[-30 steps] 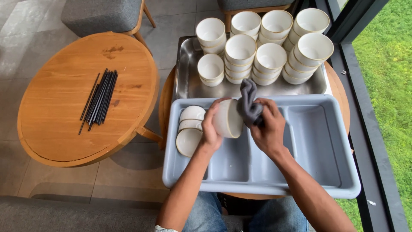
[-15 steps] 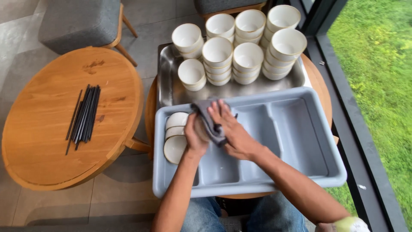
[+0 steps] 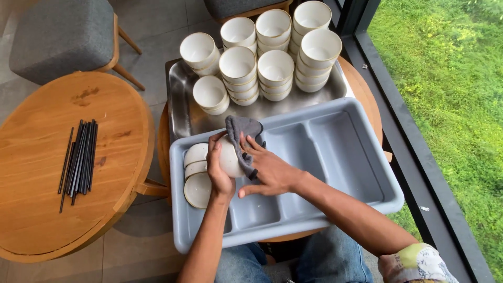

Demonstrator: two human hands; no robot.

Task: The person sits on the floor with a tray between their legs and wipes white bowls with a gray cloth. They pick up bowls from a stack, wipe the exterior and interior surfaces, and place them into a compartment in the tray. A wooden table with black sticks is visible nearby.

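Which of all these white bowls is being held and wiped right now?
The bowl gripped by the left hand over the grey tub, with the right hand pressing a grey cloth on it.

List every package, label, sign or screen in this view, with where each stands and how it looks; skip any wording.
None in view: no package, label, sign or screen.
Nearest to a container: the grey plastic divided tub in front of the person, plain and unmarked.
The left hand holds a white ceramic bowl; the right hand presses a dark grey cloth on it.

Rnd wood table [image 3: 367, 99] w/ steel tray [image 3: 181, 112] & grey bin [image 3: 314, 222].
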